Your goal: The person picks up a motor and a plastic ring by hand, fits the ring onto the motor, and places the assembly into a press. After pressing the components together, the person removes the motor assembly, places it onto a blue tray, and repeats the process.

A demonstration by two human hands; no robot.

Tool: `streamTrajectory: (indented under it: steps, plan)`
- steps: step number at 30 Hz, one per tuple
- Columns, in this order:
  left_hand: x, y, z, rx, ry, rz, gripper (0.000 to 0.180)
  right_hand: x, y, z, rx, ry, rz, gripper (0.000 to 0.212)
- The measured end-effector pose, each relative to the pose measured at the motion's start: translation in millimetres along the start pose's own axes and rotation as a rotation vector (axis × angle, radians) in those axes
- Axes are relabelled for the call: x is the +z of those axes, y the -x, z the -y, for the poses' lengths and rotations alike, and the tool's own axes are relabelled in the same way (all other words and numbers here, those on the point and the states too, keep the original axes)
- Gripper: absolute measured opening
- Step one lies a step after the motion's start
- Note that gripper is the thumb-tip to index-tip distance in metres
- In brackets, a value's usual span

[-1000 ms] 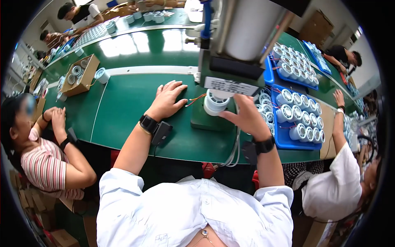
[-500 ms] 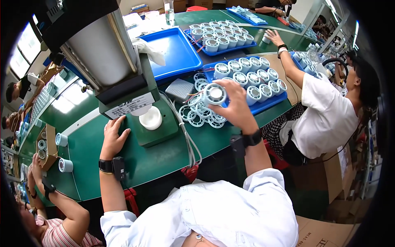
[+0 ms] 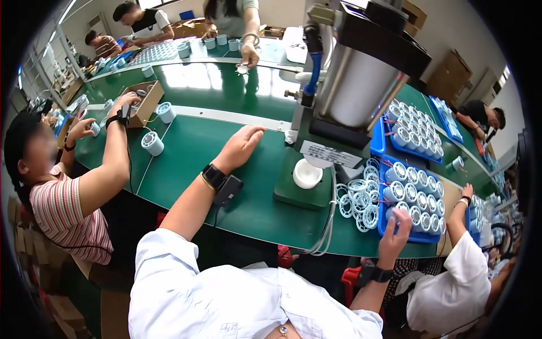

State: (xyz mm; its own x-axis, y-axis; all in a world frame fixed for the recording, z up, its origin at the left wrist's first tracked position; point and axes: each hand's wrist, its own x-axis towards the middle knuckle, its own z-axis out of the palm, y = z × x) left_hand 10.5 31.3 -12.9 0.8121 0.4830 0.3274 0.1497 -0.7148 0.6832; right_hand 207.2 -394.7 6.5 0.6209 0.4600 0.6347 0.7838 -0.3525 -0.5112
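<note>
My left hand [image 3: 241,148] is over the green table left of a bench press [image 3: 355,85], its fingers stretched out and nothing in them. A white round cup-shaped holder [image 3: 307,174] sits on the press's green base [image 3: 293,195]. My right hand [image 3: 395,234] is at the near left corner of a blue tray [image 3: 423,237], fingers apart. Just behind its fingertips a light-blue motor housing [image 3: 390,212] partly shows; whether they touch is hard to see. Rows of such housings [image 3: 422,200] stand in that tray. Beside it lies a pile of light-blue rings [image 3: 357,199].
Grey cables [image 3: 328,226] hang over the table's near edge. Another blue tray of housings [image 3: 415,135] stands farther back. At left, a co-worker's hand [image 3: 125,100] reaches to a cardboard box [image 3: 149,101] near loose housings [image 3: 152,143]. Another co-worker's arm [image 3: 460,217] is at right.
The view has swung left. My right hand has moved from beside the rings to the tray, no longer gripping the motor housing. My left hand has left the press base and is farther left.
</note>
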Motion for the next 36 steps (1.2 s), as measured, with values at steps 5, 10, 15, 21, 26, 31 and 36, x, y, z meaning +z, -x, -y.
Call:
streamTrajectory:
  steps: [5, 10, 15, 21, 26, 31, 36]
  plan:
    - [-37.1, -72.5, 65.8, -0.23, 0.377, -0.38, 0.047, 33.0, 27.5, 38.9, -0.046, -0.226, 0.126, 0.007]
    - [-52.6, -134.0, 95.1, -0.24, 0.315, -0.652, 0.05, 36.9, 30.5, 31.3, 0.021, -0.249, 0.132, 0.005]
    - [-50.2, -131.9, 103.3, -0.311, 0.595, -0.595, 0.044, 38.9, 32.3, 30.3, 0.081, -0.274, 0.142, 0.005]
    - [-56.1, -79.4, 67.3, -0.206, 0.738, -0.428, 0.041, 32.6, 31.5, 30.5, 0.125, -0.319, 0.156, 0.006]
    - [-53.9, 26.1, -47.2, -0.174, 0.828, 0.069, 0.041, 30.1, 34.5, 37.6, 0.188, -0.512, 0.083, 0.007]
    - [-15.0, 112.0, -121.2, -0.285, 1.017, 0.354, 0.043, 40.3, 22.0, 110.3, 0.178, -1.032, 0.493, 0.024]
    - [9.4, 134.9, -145.2, -0.258, 0.974, 0.507, 0.047, 61.5, 30.8, 130.2, 0.273, -1.135, 0.785, 0.035]
